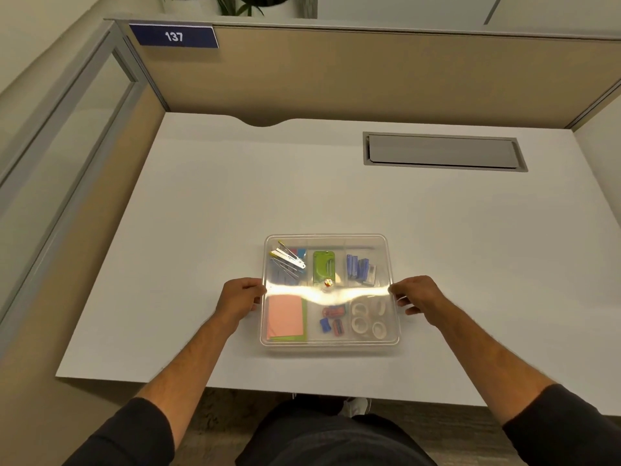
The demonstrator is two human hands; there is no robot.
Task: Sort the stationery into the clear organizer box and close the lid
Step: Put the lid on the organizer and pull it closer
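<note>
- The left hand point(240, 299) sits at the left edge of the lid point(327, 292), its grip narrowed with fingertips against the rim. Whether it pinches the lid or only presses it, I cannot tell.
- The right hand point(416, 295) mirrors it at the right edge: thumb and forefinger meet the rim, while the other fingers curl loosely just outside the box wall.
- The lid lies flat over the clear organizer box point(395, 341) and lines up with its outline. A band of glare runs across it between the two hands.
- Through the lid, the compartments look filled: staplers and clips point(289, 260) far left, a green item point(323, 267) far middle, blue pieces point(359, 269) far right, pink and green paper pads point(285, 319) near left, small sharpeners point(332, 319) near middle, tape rolls point(368, 322) near right.
- The box stands on the white worktop point(201, 230) near its front edge, with no stationery loose around it.
- Sorting appears finished, and the closing step is in hand.
- The next move probably calls for even downward pressure on both sides, then a check of the corners so the lid seats fully all round.
</note>
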